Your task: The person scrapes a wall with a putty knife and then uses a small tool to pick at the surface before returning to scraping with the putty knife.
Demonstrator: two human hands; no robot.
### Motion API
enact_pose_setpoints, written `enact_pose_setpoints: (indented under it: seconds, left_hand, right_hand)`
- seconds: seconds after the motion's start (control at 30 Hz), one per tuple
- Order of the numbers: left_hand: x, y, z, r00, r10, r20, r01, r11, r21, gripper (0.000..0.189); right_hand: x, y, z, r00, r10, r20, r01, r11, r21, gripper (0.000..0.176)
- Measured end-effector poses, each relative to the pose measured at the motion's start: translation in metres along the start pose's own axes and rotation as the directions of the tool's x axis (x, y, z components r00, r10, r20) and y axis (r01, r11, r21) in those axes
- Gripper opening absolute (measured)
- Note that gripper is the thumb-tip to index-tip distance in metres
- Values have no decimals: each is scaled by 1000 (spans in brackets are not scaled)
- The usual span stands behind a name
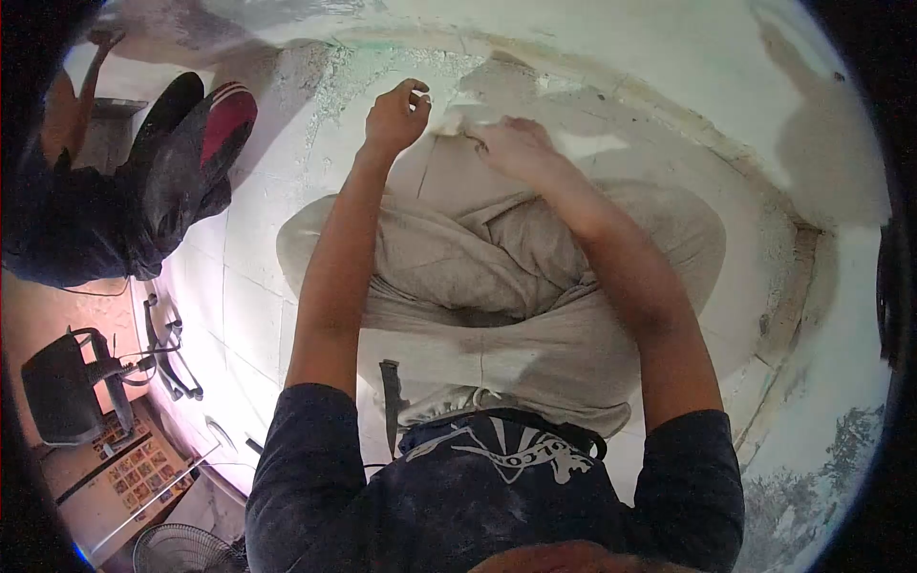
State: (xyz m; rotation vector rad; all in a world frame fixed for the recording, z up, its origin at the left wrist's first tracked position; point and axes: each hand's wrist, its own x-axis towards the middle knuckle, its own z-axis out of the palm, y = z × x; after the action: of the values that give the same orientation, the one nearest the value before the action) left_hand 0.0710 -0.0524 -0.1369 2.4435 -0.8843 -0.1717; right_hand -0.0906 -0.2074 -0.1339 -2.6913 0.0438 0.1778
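My left hand (396, 116) is raised in front of me above the pale floor, its fingers loosely curled with a gap between them and nothing visible inside. To its right, my right hand (521, 151) is closed and blurred, low over the floor beyond my crossed legs. A small whitish thing (455, 125) shows at its fingertips; its kind is too blurred to tell. Below both hands are my light grey trousers (458, 258), the legs folded.
A dusty, patchy wall (821, 134) curves round ahead and to the right, meeting the tiled floor (253, 286). Another person (143, 181) sits at the left. Nearby are a black chair-like object (65, 387), a thin rod (153, 506) and a fan (181, 549).
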Motion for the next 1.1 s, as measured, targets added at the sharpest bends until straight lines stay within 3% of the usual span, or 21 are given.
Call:
enact_pose_setpoints:
  seconds: [0.1,0.2,0.33,0.37,0.47,0.53,0.6,0.7,0.77,0.83,0.93,0.97,1.07,1.1]
  left_hand:
    - [-1,2,0,1000,-15,19,15,1000,4,23]
    - [-2,3,1,1000,2,31,-1,1000,-24,23]
    - [-1,2,4,997,52,51,-50,998,-33,22]
    - [-1,1,6,997,41,61,-40,999,-22,22]
    - [0,-5,13,994,72,81,-73,997,9,22]
    - [-6,3,9,975,106,193,-90,992,-94,22]
    - [-11,11,8,962,70,263,-53,996,-73,31]
    - [-18,19,10,903,179,391,-149,983,-105,58]
    - [-20,26,13,875,192,445,-131,978,-163,61]
    - [-20,30,15,825,226,518,-108,963,-247,66]
    - [-19,12,27,795,342,500,-150,911,-385,53]
    - [-16,2,37,815,334,473,-129,901,-414,39]
    - [-11,-4,36,812,292,506,-6,870,-492,33]
    - [-11,9,26,834,235,500,-87,950,-301,32]
  right_hand:
    - [-2,13,-25,982,179,-59,-180,983,-20,25]
    - [-18,17,-53,982,179,55,-171,978,-120,25]
    - [-15,19,-45,983,183,-23,-184,979,-86,24]
    - [-10,19,-47,974,216,76,-212,976,-57,31]
    - [9,34,-5,982,178,-69,-179,984,-13,34]
    - [13,41,4,982,168,-88,-168,986,9,33]
    - [13,40,5,983,153,-104,-151,988,26,33]
    - [6,24,-15,983,137,-125,-131,990,55,29]
    - [2,14,-20,990,139,-17,-137,987,85,34]
    - [0,5,-16,995,103,-19,-101,992,75,32]
    - [-7,-4,-13,992,26,-121,-21,999,42,32]
    - [-6,-4,-15,995,-5,-100,17,992,127,33]
    - [2,0,-12,999,-25,-26,31,960,278,43]
    - [4,3,-11,998,-39,-55,55,943,329,43]
